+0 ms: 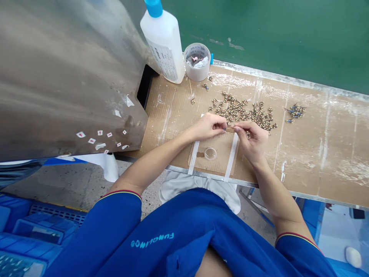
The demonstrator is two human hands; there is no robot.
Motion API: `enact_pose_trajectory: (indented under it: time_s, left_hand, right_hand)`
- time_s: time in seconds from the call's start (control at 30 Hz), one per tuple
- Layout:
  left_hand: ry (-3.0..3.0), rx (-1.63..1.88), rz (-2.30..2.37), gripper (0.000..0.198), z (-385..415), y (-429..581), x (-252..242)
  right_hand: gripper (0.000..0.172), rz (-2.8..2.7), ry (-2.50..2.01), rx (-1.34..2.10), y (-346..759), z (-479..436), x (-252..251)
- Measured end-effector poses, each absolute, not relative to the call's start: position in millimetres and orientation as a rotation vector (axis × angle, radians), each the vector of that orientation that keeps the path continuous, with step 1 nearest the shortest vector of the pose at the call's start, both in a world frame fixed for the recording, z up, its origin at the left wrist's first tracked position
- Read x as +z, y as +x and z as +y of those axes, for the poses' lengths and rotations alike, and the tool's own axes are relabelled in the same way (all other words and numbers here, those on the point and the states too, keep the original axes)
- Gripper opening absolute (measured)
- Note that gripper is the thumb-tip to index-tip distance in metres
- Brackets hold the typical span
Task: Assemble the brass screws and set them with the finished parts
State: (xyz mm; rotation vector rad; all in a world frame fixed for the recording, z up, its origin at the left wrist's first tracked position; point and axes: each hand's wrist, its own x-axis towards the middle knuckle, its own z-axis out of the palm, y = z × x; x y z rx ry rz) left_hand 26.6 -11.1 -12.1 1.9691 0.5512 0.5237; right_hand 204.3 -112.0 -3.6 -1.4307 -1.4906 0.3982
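Note:
My left hand [209,127] and my right hand [250,140] meet above the cardboard-covered bench [184,115], their fingertips pinching a thin brass pin [231,126]. Just beyond my fingers lies a spread of small brass screw-like fittings [239,111], a few touching my right hand's side. Below my hands sits a small clear round lid [210,154], between two white tape strips [193,157]. Further right lies a smaller cluster of blue-tipped metal parts [295,112].
A white plastic bottle with a blue cap [163,42] and a tape roll holding scraps [197,61] stand at the bench's back. A dented metal panel [72,80] with small stickers fills the left. A green board [273,27] rises behind. Blue crates [37,231] sit on the floor.

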Motion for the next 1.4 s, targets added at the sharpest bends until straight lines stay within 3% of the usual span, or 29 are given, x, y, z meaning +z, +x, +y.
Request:
enact_pose_trajectory:
  time_s: [0.17, 0.37, 0.47, 0.63, 0.8, 0.93, 1.07, 1.4]
  left_hand:
    - [1.806, 0.558, 0.595, 0.004, -11, 26, -13]
    - [1.460, 0.655, 0.608, 0.027, -4, 24, -14]
    - [1.334, 0.757, 0.704, 0.034, 3, 22, -13]
    - [1.278, 0.794, 0.790, 0.023, 9, 19, -14]
    - [1.292, 0.784, 0.751, 0.029, 8, 21, -16]
    - [1.281, 0.788, 0.751, 0.028, 8, 21, -17]
    - [1.272, 0.771, 0.735, 0.031, 7, 22, -16]
    - [1.252, 0.775, 0.718, 0.030, 6, 26, -13]
  right_hand:
    - [0.030, -1.353, -1.349, 0.618, 212, -114, 9]
    - [0.023, -1.770, -1.051, 0.980, 206, -118, 25]
    - [0.019, -1.939, -1.003, 0.960, 198, -120, 21]
    - [0.015, -2.061, -0.980, 0.933, 194, -122, 10]
    - [0.015, -2.042, -0.981, 0.944, 191, -123, 7]
    - [0.020, -1.869, -1.147, 0.795, 198, -118, 5]
    - [0.014, -1.718, -1.458, 0.483, 211, -109, -9]
    - [0.014, -1.964, -1.615, 0.220, 213, -103, -25]
